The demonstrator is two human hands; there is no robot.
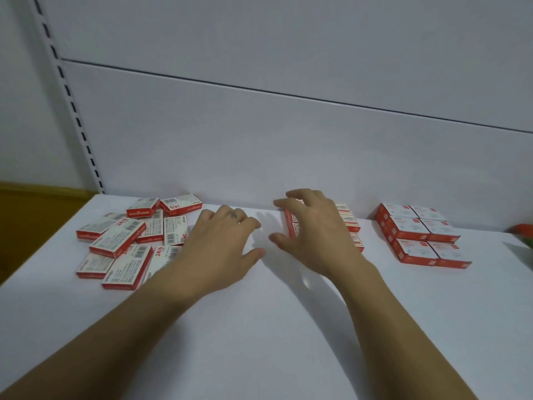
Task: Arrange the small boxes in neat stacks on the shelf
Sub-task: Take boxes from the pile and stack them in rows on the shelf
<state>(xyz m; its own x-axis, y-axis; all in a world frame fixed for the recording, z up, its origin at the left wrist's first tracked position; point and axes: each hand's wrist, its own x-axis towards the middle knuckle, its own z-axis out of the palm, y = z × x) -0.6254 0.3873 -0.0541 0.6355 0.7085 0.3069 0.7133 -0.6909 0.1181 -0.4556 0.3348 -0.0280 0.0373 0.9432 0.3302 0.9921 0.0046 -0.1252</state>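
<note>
On the white shelf, the left hand, fingers relaxed and empty, is just beside a jumbled pile of small boxes, the right hand spreads its fingers apart over a short stack mid-shelf, and a neat block of stacks sits farther right.

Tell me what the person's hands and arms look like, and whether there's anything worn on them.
The left hand and right hand are bare, and the forearms are uncovered down to the picture's edge. No sleeves, gloves, watch or bracelet show. One finger of the left hand has a small dark mark near the knuckle. I cannot tell whether it is a ring or a tattoo.
</note>
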